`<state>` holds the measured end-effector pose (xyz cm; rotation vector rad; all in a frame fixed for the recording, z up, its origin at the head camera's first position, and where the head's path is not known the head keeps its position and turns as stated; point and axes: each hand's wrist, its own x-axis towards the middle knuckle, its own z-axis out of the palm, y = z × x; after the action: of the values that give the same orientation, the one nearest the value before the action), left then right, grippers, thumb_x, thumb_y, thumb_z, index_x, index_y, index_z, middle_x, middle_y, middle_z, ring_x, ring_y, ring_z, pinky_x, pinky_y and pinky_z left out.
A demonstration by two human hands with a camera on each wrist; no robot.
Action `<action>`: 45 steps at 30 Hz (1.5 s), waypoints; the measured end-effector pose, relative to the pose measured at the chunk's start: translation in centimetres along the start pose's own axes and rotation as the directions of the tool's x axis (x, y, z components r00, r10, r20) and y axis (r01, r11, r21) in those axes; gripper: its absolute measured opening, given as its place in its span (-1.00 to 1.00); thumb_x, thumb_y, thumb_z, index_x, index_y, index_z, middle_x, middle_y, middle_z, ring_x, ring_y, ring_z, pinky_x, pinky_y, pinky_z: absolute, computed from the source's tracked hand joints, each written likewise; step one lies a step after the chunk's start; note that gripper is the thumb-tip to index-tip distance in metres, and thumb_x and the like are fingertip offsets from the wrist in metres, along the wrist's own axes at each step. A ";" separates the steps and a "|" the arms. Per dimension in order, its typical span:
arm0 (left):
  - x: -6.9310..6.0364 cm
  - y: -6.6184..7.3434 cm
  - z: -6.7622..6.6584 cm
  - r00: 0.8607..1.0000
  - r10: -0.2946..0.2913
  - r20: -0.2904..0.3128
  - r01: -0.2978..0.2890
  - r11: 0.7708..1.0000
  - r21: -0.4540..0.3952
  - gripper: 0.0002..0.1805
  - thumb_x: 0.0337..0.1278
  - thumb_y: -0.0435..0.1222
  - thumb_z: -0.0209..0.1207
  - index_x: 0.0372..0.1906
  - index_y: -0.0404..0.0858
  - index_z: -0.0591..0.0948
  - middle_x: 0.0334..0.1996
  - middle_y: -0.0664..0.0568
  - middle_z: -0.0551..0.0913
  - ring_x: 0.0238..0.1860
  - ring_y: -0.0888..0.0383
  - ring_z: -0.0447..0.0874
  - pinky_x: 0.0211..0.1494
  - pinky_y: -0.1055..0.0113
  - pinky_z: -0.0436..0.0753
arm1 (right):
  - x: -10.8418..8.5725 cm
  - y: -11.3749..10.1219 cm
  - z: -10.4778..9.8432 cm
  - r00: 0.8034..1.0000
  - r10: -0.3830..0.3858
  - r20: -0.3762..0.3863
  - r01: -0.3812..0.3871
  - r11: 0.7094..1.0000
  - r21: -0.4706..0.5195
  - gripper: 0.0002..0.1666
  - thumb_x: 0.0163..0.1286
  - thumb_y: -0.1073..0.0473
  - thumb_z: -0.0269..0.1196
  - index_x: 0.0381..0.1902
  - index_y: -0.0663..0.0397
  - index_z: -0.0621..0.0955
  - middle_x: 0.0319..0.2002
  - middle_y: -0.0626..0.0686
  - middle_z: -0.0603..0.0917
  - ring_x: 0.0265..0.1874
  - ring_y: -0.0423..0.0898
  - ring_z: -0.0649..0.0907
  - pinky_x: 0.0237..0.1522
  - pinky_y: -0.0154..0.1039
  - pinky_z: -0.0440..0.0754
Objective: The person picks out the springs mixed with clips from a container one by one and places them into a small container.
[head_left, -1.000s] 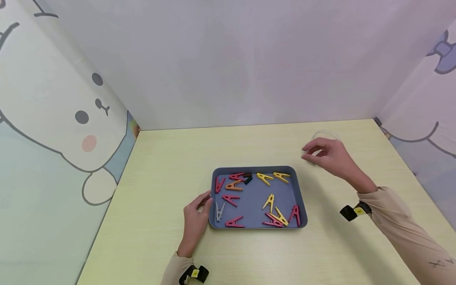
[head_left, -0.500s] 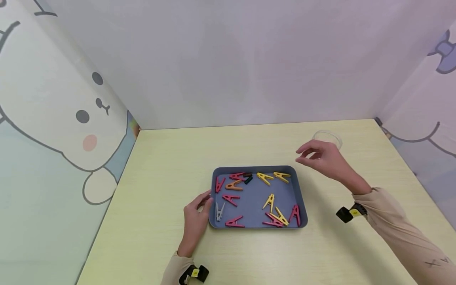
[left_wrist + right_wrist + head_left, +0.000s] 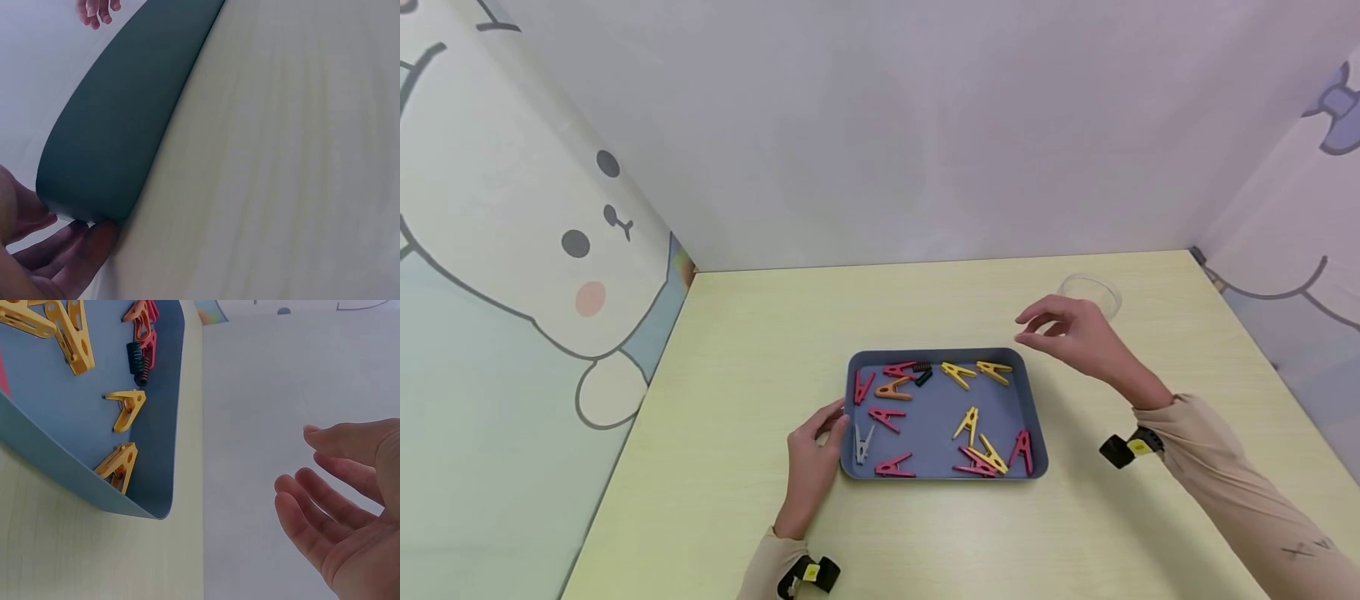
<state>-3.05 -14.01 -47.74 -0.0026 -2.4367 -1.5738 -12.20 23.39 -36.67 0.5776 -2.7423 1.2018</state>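
Note:
In the head view, my left hand (image 3: 812, 467) touches the left wall of a grey-blue tray (image 3: 940, 481) from outside. The left wrist view shows its fingers (image 3: 81, 250) against the tray's end (image 3: 106, 137). Red, yellow, orange and grey clips lie spread inside, with two small dark pieces near the back. My right hand (image 3: 1075, 333) hovers behind and right of the tray, thumb and fingers apart, nothing visible between them. Seen from the right wrist, that hand (image 3: 350, 512) is beyond the tray corner, near yellow clips (image 3: 128, 409).
Behind the right hand, a clear round dish (image 3: 1108, 292) sits on the pale wooden table (image 3: 760, 333). A light backdrop (image 3: 880, 133) rises at the table's far edge, with cartoon-printed cloth (image 3: 490, 217) at the left and more at the right.
My right hand has moved left, toward the tray, uncovering more of the clear dish. The left hand and the tray have stayed in place.

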 end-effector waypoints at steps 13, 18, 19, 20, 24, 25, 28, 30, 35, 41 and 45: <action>0.0 -0.1 0.0 1.000 -0.019 0.011 0.019 1.000 -0.006 -0.71 0.16 -0.34 0.25 0.00 -0.24 0.67 -0.24 0.05 0.69 -0.23 0.19 0.66 -0.14 0.33 0.60 | 0.4 -0.4 0.8 0.999 -0.035 0.038 0.034 0.999 0.022 -0.77 0.15 0.19 0.41 -0.21 0.05 0.67 -0.27 -0.02 0.69 -0.31 -0.16 0.66 -0.32 -0.40 0.59; 0.0 -0.2 -0.1 1.000 -0.018 0.014 0.018 1.000 -0.015 -0.71 0.15 -0.34 0.25 0.00 -0.23 0.67 -0.24 0.04 0.69 -0.23 0.18 0.66 -0.14 0.31 0.61 | 0.5 -0.4 1.2 0.997 -0.069 0.047 0.068 0.998 0.018 -0.78 0.16 0.16 0.40 -0.21 0.02 0.67 -0.28 -0.06 0.69 -0.32 -0.16 0.66 -0.32 -0.38 0.59; 0.0 -0.2 -0.1 1.000 -0.016 0.015 0.017 1.000 -0.017 -0.71 0.15 -0.35 0.25 0.00 -0.23 0.67 -0.24 0.03 0.69 -0.23 0.18 0.66 -0.14 0.30 0.61 | 0.5 -0.3 1.2 0.996 -0.076 0.047 0.075 0.997 0.022 -0.78 0.15 0.17 0.41 -0.21 0.02 0.67 -0.28 -0.06 0.69 -0.32 -0.16 0.66 -0.32 -0.38 0.59; 0.0 -0.2 -0.1 1.000 -0.015 0.014 0.015 1.000 -0.018 -0.71 0.15 -0.34 0.25 0.00 -0.23 0.67 -0.24 0.03 0.70 -0.23 0.17 0.66 -0.14 0.29 0.61 | 0.6 -0.3 1.3 0.995 -0.083 0.048 0.082 0.996 0.026 -0.77 0.15 0.17 0.41 -0.21 0.02 0.67 -0.28 -0.07 0.68 -0.32 -0.16 0.66 -0.32 -0.37 0.59; 0.0 -0.3 0.0 1.000 -0.007 0.013 0.007 1.000 -0.025 -0.71 0.15 -0.36 0.25 0.00 -0.23 0.67 -0.24 0.01 0.70 -0.23 0.16 0.67 -0.14 0.26 0.61 | 0.7 -0.1 1.7 0.993 -0.108 0.053 0.105 0.993 0.049 -0.75 0.12 0.20 0.42 -0.21 0.02 0.67 -0.28 -0.08 0.68 -0.32 -0.15 0.67 -0.33 -0.36 0.60; 0.0 -0.3 0.0 1.000 -0.006 0.013 0.006 1.000 -0.026 -0.71 0.15 -0.36 0.25 0.00 -0.23 0.67 -0.24 0.01 0.70 -0.23 0.16 0.67 -0.14 0.26 0.61 | 0.8 -0.1 1.8 0.992 -0.115 0.056 0.112 0.992 0.056 -0.75 0.12 0.21 0.42 -0.21 0.03 0.66 -0.28 -0.08 0.68 -0.32 -0.15 0.67 -0.33 -0.35 0.60; 0.0 -0.2 -0.1 1.000 -0.006 0.012 0.006 1.000 -0.021 -0.71 0.15 -0.36 0.25 0.00 -0.23 0.67 -0.24 0.01 0.70 -0.24 0.17 0.67 -0.14 0.29 0.61 | 0.8 -0.3 2.2 0.990 -0.124 0.065 0.119 0.991 0.065 -0.74 0.12 0.22 0.42 -0.20 0.03 0.66 -0.27 -0.08 0.67 -0.31 -0.16 0.67 -0.33 -0.34 0.60; 0.0 -0.2 -0.1 1.000 -0.007 0.012 0.007 1.000 -0.016 -0.71 0.15 -0.36 0.25 0.00 -0.24 0.67 -0.24 0.02 0.70 -0.24 0.17 0.67 -0.14 0.31 0.61 | 0.9 -0.4 2.4 0.989 -0.127 0.071 0.123 0.990 0.065 -0.74 0.11 0.23 0.42 -0.20 0.03 0.66 -0.26 -0.08 0.67 -0.31 -0.17 0.67 -0.34 -0.33 0.61; 0.0 -0.1 0.0 1.000 -0.003 0.011 0.003 1.000 -0.013 -0.71 0.15 -0.35 0.25 0.00 -0.25 0.67 -0.25 0.02 0.70 -0.24 0.17 0.67 -0.14 0.33 0.61 | 0.9 -0.5 2.8 0.989 -0.122 0.080 0.117 0.991 0.063 -0.74 0.12 0.23 0.42 -0.20 0.04 0.66 -0.26 -0.06 0.67 -0.30 -0.13 0.67 -0.34 -0.31 0.61; 0.1 -0.1 0.0 1.000 -0.003 0.010 0.003 1.000 -0.020 -0.71 0.15 -0.36 0.25 0.00 -0.24 0.67 -0.24 0.02 0.70 -0.24 0.16 0.66 -0.15 0.32 0.61 | 1.2 -0.6 3.2 0.989 -0.117 0.096 0.110 0.991 0.076 -0.73 0.13 0.18 0.42 -0.18 0.01 0.66 -0.25 -0.08 0.67 -0.29 -0.16 0.66 -0.32 -0.28 0.62; 0.0 1.6 -0.3 1.000 -0.011 0.010 0.011 1.000 -0.026 -0.71 0.15 -0.42 0.23 0.00 -0.33 0.65 -0.24 -0.09 0.70 -0.23 0.07 0.67 -0.15 0.23 0.61 | 1.3 -0.6 3.4 0.987 -0.117 0.106 0.108 0.990 0.092 -0.72 0.12 0.17 0.43 -0.18 -0.01 0.66 -0.26 -0.10 0.67 -0.30 -0.20 0.65 -0.33 -0.26 0.63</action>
<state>-2.78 -13.61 -46.18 -0.0019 -2.4277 -1.6134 -12.95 20.17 -38.30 0.8208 -2.7143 1.3040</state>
